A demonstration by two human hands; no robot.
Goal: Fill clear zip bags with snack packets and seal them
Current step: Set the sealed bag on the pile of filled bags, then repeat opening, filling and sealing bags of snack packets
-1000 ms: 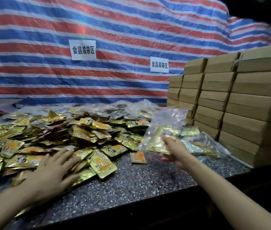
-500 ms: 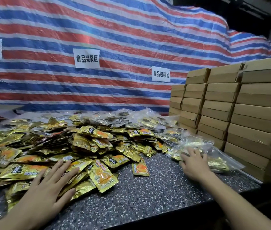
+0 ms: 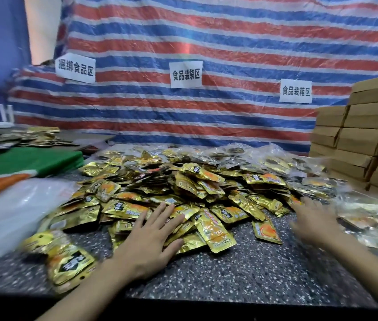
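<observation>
A big heap of gold snack packets [image 3: 183, 186] covers the middle of the speckled dark table [image 3: 241, 274]. My left hand [image 3: 151, 237] lies flat with spread fingers on the heap's near edge. Blurred by motion, my right hand [image 3: 315, 218] hovers empty with straight fingers at the heap's right side. Filled clear zip bags [image 3: 373, 218] lie on the table just right of that hand. A stack of clear plastic [image 3: 14, 214], which may be unused bags, sits at the left.
Stacked brown cardboard boxes [image 3: 364, 140] stand at the right. A green and orange cloth [image 3: 28, 165] lies at the left, with more packets [image 3: 21, 140] behind it. A striped tarp [image 3: 206, 54] with white paper signs hangs at the back. The table's front edge [image 3: 229, 300] is near.
My right hand put the filled bag down on the pile at the right, let go of it and moved left. The view has turned to the left. My left hand stayed on the heap.
</observation>
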